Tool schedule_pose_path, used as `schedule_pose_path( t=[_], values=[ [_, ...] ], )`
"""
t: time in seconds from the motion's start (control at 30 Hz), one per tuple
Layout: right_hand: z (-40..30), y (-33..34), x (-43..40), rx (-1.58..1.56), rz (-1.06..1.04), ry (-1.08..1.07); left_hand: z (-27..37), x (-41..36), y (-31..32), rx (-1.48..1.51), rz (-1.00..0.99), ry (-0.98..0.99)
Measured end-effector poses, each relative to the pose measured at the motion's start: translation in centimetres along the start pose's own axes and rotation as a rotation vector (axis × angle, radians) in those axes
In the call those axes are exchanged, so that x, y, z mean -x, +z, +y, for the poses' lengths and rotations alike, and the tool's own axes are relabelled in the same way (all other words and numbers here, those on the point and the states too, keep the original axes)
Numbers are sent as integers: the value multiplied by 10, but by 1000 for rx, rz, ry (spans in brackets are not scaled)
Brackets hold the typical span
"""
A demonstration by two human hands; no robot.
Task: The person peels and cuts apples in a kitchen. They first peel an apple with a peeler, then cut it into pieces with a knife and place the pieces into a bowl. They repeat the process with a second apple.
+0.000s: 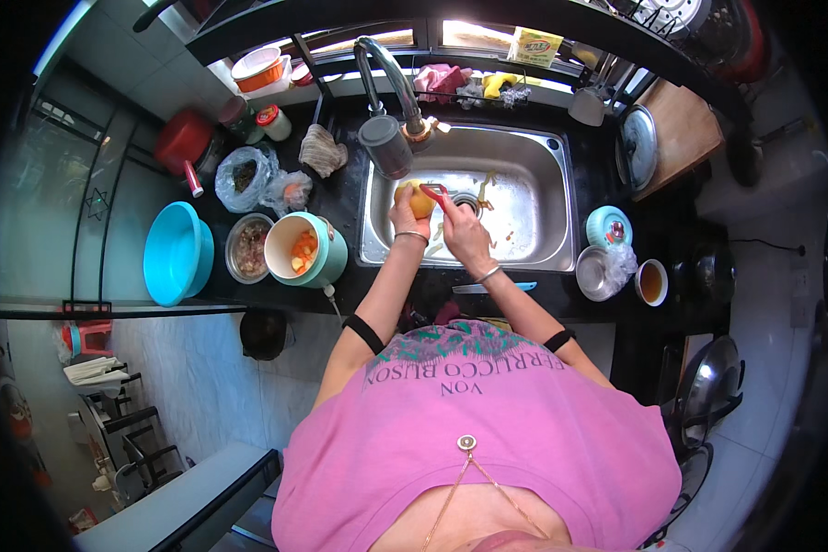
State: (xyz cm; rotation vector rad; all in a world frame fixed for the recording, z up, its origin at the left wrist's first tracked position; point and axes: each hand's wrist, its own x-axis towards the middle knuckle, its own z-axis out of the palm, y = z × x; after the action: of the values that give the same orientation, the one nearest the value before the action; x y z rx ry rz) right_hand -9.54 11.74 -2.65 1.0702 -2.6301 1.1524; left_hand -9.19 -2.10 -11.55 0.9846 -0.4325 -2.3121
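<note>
Over the left part of the stainless steel sink (531,200), my left hand (410,219) holds a round yellow fruit or vegetable (421,202), its kind hard to tell. My right hand (466,234) grips a red-handled peeler (433,192), whose head is against the yellow piece's upper right side. Strips of peel (487,186) lie in the basin around the drain (466,202). Just above my left hand stands the faucet (386,146) with its grey cylindrical end. A knife with a blue handle (524,286) rests on the counter's front edge, below my right wrist.
On the left are a mint-green pot (334,257) with orange chunks, a steel bowl of meat (229,252), a blue basin (203,241) and plastic bags (265,196). To the right stand a steel bowl (591,272), a cup of brown liquid (661,297) and a mint-green lid (597,224).
</note>
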Motion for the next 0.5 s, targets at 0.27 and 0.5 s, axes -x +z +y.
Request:
schedule_pose_path(
  t=[0.27,0.5],
  values=[
    [-3,-1,20,-17,-51,36,15,13,9,34,52,27],
    [-17,1,15,56,-46,2,11,26,27,28,97,154]
  ],
)
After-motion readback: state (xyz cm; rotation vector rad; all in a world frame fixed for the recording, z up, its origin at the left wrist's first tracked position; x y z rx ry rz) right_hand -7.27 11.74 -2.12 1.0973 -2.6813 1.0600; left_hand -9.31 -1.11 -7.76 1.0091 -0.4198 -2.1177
